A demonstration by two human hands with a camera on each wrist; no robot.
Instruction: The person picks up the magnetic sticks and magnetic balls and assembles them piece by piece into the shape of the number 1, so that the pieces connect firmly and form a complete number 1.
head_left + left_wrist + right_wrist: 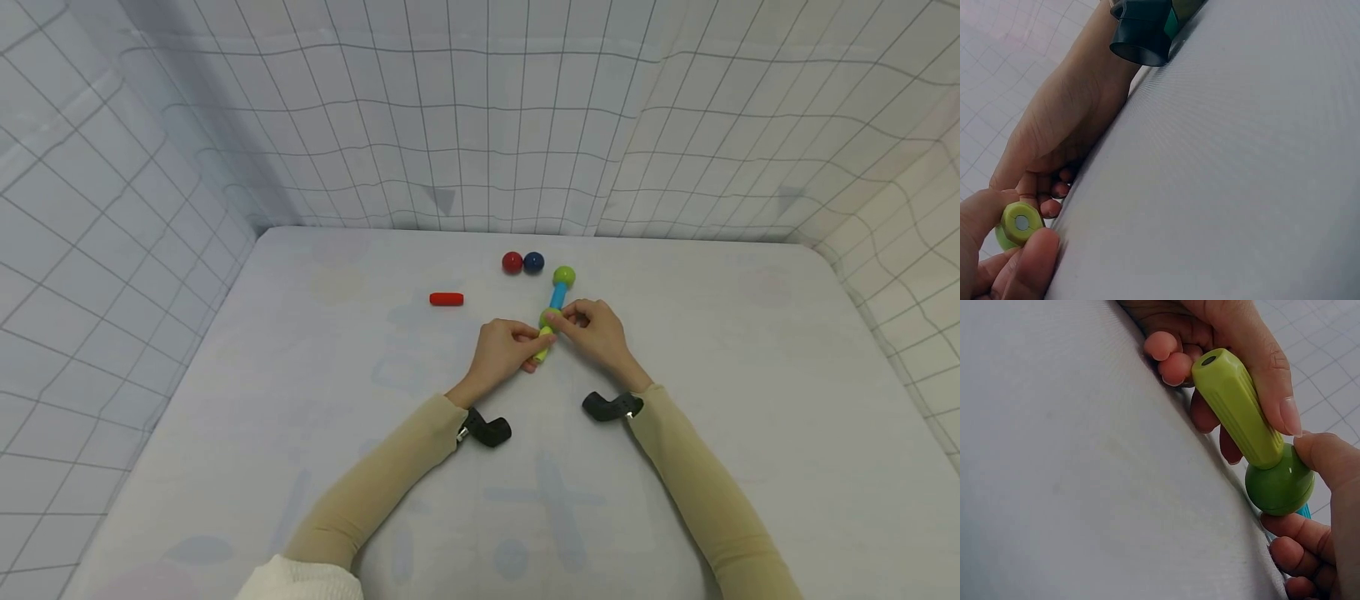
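The right hand (pixel 600 337) pinches the near ball (pixel 1280 484). The left hand (pixel 501 350) pinches the yellow rod (pixel 1238 406), touching that ball's near side; the blue rod (pixel 558 296) links its far side to the far ball (pixel 564 276). Beyond the near ball, leftward, sit the red ball (pixel 512 262), navy ball (pixel 533 262) and red rod (pixel 446 299)

My left forearm (pixel 386 468) and right forearm (pixel 697 475) reach forward and slant inward. My left hand (pixel 501 350) and right hand (pixel 598 335) are close together in front of me, both curled in a pinch.
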